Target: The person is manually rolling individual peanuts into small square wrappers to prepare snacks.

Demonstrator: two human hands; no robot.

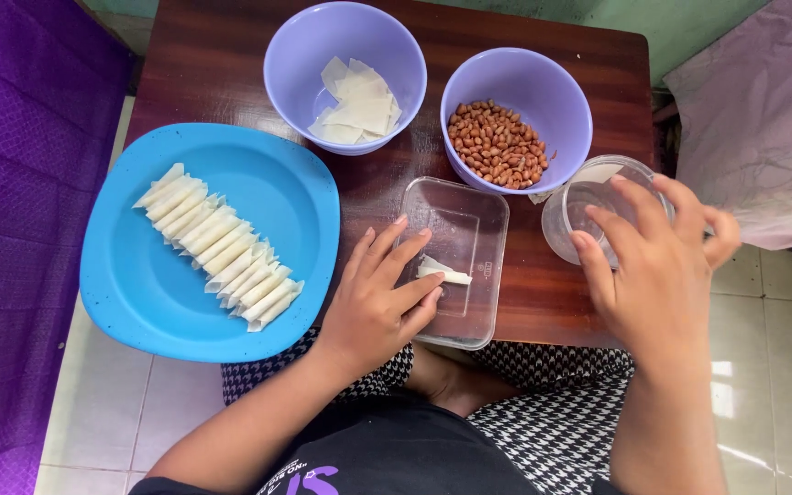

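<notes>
Down from the head camera, a dark wooden bench carries everything, with the clear rectangular tray near its front edge as the landmark. The left hand lies over the tray's left rim, fingers spread and loose; its grip is released, the fingertips pressing a small folded piece of white wrapper that lies flat on the tray's floor. Nothing is clenched in that hand.

To the right of the tray, the right hand hangs over a small clear round container, fingers spread and curved downward toward its rim and inside. Whether the fingers touch anything in it cannot be told; the grip is open and closes on nothing visible.

Behind the tray and slightly right stands a lilac bowl of peanuts, brown-skinned nuts heaped in its bottom. Behind the tray and to the left stands a second lilac bowl holding loose white wrapper squares. Left of the tray, a blue plate overhangs the bench's edge, and a slanting row of rolled white wrappers lies across it, each overlapping the next.

Below the tray, the person's lap shows in a black-and-white houndstooth fabric.
</notes>
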